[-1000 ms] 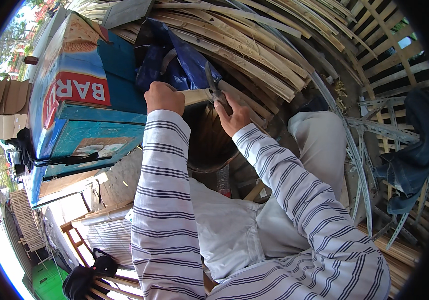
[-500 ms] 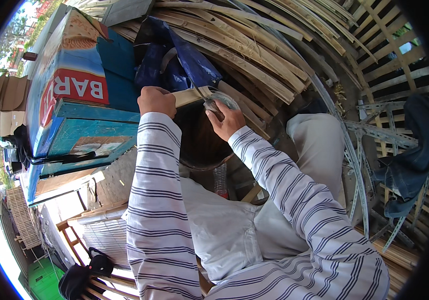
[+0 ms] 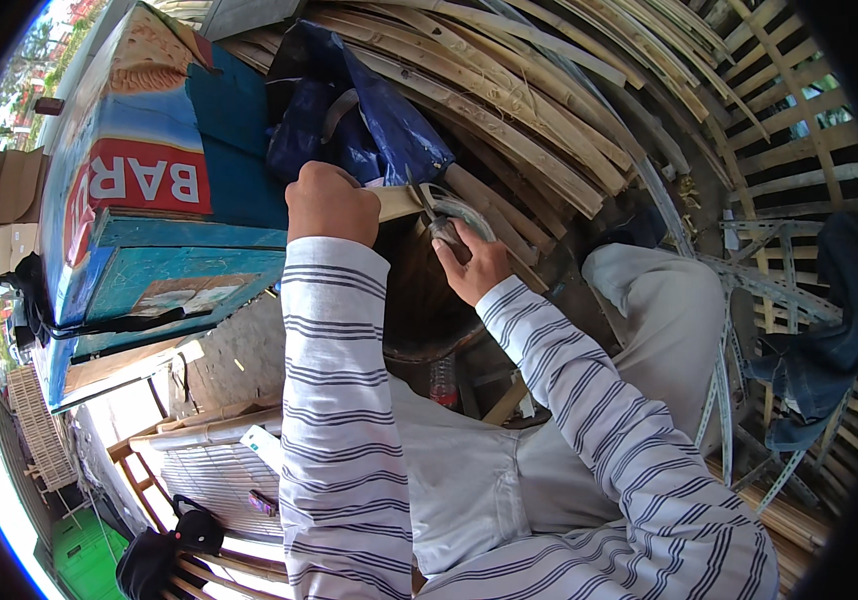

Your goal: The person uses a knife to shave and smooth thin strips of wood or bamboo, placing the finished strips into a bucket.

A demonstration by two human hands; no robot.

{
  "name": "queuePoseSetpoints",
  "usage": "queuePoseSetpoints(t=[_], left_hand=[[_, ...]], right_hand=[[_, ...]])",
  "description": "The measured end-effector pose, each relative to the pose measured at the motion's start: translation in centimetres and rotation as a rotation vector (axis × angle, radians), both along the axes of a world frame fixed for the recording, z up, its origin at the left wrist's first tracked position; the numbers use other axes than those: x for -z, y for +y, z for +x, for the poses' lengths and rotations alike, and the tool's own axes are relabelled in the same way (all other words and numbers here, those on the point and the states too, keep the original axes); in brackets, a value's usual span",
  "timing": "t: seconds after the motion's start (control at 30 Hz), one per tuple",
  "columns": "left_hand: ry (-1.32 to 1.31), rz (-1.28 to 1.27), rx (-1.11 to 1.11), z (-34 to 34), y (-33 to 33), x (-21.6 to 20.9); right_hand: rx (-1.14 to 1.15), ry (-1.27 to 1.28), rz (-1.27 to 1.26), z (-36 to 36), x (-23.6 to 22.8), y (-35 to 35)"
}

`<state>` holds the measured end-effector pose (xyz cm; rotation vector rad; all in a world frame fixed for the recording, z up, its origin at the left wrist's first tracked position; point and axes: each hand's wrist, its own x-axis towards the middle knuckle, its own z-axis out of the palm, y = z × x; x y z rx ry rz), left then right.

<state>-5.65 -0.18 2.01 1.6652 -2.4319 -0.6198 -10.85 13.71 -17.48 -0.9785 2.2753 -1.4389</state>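
Observation:
My left hand [image 3: 332, 207] is closed around one end of a pale, flat bamboo strip [image 3: 396, 203]. My right hand [image 3: 471, 262] grips a knife [image 3: 421, 197] by its handle, the thumb lying along it. The dark blade crosses the strip just right of my left fist; whether it bites into the strip I cannot tell. Below both hands is a dark, round, hollow vessel [image 3: 417, 330], partly covered by my left sleeve. Behind the strip lies a crumpled blue plastic sheet or bag [image 3: 404, 130].
A blue-green wooden box [image 3: 209, 245] with a printed panel stands at the left. Split bamboo strips [image 3: 489, 125] are piled at the back. A clear bottle [image 3: 443, 383] stands by my legs. At the right are a metal frame [image 3: 724, 370] and a dark cloth [image 3: 819, 330].
Both hands sit slightly farther right in the view, the right one also lower. The view has shifted a little. The grips on the strip and knife are the same.

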Motion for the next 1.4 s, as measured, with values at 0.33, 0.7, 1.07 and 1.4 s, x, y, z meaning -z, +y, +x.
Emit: queuePoseSetpoints(t=[0.33,0.7,1.07,1.4], left_hand=[[0.013,-0.061,0.053,0.4,0.1,1.0],[-0.003,-0.056,0.064,-0.1,0.6,0.7],[-0.001,0.004,0.029,0.4,0.3,0.9],[0.045,-0.012,-0.019,-0.6,0.9,1.2]], right_hand=[[-0.106,0.086,0.000,-1.7,0.2,-0.2],[-0.001,-0.024,-0.204,-1.1,1.2,-0.6],[-0.084,-0.009,-0.020,-1.0,1.4,0.1],[-0.035,0.043,0.000,-1.1,1.3,0.5]])
